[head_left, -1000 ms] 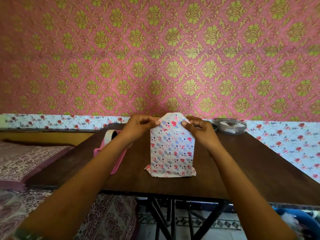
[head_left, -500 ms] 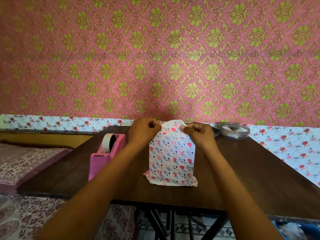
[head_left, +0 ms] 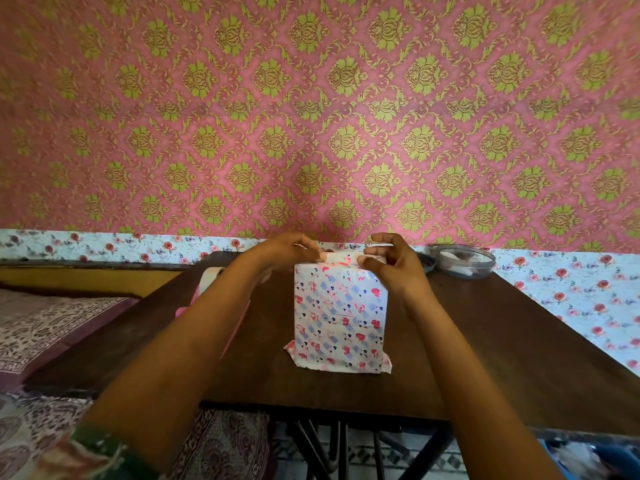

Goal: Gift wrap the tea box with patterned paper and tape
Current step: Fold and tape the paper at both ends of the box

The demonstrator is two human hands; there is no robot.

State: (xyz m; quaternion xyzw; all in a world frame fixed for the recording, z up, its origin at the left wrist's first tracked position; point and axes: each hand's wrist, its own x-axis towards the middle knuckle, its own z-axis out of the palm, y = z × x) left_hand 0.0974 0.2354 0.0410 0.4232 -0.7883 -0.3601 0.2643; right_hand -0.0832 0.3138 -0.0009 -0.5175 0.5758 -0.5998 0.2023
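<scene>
While our left hand (head_left: 287,251) and right hand (head_left: 393,270) pinch the top fold of the wrapped tea box (head_left: 339,317), it stands on a dark table (head_left: 491,348) before pink wallpaper (head_left: 311,116).

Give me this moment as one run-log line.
left hand: pinches top flap | right hand: pinches top flap | wrapped tea box: upright on table | tape dispenser: untouched

left hand (head_left: 287,251) — pinches paper (head_left: 339,306) top edge | right hand (head_left: 391,268) — pinches same edge, fingers curled | both level, apart
</scene>
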